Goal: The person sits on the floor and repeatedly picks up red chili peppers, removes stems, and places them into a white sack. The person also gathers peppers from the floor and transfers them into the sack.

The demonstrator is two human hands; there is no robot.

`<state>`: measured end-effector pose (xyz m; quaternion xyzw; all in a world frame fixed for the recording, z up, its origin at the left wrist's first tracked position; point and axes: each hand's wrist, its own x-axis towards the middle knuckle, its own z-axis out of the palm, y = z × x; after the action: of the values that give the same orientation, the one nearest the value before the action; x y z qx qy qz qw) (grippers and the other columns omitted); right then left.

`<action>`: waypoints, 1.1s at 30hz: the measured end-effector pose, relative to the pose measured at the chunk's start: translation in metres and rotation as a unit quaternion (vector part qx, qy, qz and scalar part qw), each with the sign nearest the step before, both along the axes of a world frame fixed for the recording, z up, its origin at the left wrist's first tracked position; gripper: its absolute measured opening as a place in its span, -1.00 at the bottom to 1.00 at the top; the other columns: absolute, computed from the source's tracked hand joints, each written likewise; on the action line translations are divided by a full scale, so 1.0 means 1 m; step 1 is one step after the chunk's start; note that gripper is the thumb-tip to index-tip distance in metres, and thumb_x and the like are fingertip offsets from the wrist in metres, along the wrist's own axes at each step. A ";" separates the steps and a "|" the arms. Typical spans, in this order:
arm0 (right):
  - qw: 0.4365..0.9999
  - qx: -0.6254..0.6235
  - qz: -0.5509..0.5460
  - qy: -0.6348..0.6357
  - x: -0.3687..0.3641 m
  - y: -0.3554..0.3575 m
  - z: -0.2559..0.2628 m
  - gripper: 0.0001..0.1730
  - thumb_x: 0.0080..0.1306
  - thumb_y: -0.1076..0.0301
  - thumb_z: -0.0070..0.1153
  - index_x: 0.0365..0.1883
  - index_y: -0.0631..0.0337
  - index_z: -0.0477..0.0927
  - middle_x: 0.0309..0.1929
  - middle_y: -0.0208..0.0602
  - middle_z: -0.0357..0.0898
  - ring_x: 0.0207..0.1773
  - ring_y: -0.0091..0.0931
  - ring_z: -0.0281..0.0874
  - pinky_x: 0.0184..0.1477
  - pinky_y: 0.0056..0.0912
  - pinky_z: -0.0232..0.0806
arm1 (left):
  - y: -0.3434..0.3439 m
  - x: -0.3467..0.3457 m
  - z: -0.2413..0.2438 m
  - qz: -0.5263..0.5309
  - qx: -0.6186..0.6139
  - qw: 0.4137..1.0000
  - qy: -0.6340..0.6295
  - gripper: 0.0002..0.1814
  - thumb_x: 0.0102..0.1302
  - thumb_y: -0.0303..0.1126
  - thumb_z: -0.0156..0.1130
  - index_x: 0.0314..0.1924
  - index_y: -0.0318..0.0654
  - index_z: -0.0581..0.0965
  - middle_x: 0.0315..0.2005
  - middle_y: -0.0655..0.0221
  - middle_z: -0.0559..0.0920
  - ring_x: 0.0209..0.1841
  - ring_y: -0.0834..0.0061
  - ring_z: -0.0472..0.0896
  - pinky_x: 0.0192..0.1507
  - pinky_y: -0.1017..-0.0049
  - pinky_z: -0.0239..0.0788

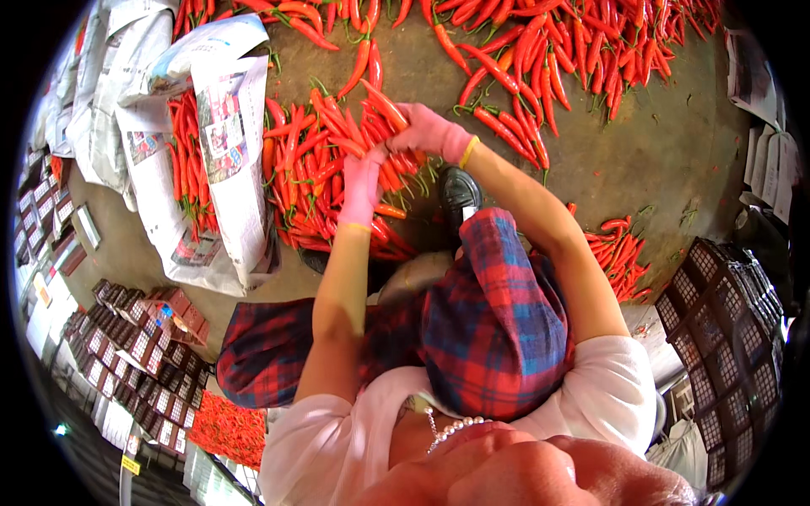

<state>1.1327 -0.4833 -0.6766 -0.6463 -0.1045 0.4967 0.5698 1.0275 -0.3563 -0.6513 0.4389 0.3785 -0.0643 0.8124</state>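
My left hand (362, 180), in a pink glove with a yellow cuff, reaches into a heap of long red chili peppers (304, 152) in front of me; its fingertips are among the peppers and partly hidden. My right hand (433, 133), gloved alike, is closed around several red chilies (385, 104) at the heap's right side, close beside the left hand. Left of the heap, a newspaper-lined white wrapping (228, 164) lies around a bundle of aligned chilies (188, 164).
More chilies (588, 38) spread over the concrete floor ahead and right. A smaller pile (617, 256) lies by my right side. Brown plastic crates (715, 335) stand at right, with more crates (126, 341) at lower left. My black shoe (461, 193) is right of the heap.
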 end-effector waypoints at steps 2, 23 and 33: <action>0.990 0.042 -0.129 0.039 0.004 -0.021 0.020 -0.49 0.12 0.50 0.35 0.08 0.28 0.56 -0.28 -0.43 0.65 -0.26 -0.63 0.56 -0.22 -0.47 0.48 | -0.006 0.016 0.005 -0.017 -0.011 0.998 -0.062 -0.58 0.30 -0.62 0.23 0.17 -0.46 0.50 -0.06 0.27 0.67 -0.12 0.47 0.68 -0.06 0.47 0.55; 0.914 0.075 -0.368 0.158 0.005 -0.071 -0.027 -0.51 0.01 0.59 0.28 0.00 0.32 0.57 -0.30 -0.44 0.64 -0.32 -0.57 0.57 -0.27 -0.44 0.43 | -0.030 0.130 -0.023 -0.416 0.283 0.863 0.040 -0.69 0.04 -0.43 0.33 -0.17 -0.38 0.67 -0.39 0.18 0.71 -0.28 0.52 0.71 -0.24 0.43 0.52; 0.954 -0.227 -0.165 -0.106 0.101 -0.110 0.027 -0.51 0.01 0.21 0.35 -0.17 0.37 0.59 -0.48 -0.19 0.64 -0.47 -0.34 0.61 -0.38 -0.22 0.48 | -0.084 0.137 -0.054 -0.197 0.004 0.967 -0.159 -0.61 0.31 -0.41 0.26 0.13 -0.34 0.55 -0.16 0.26 0.70 -0.20 0.41 0.70 -0.17 0.41 0.56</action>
<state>1.2340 -0.5937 -0.6500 -0.8158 0.0592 0.3353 0.4675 1.1647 -0.4408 -0.7050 0.5129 0.1503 -0.1511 0.8316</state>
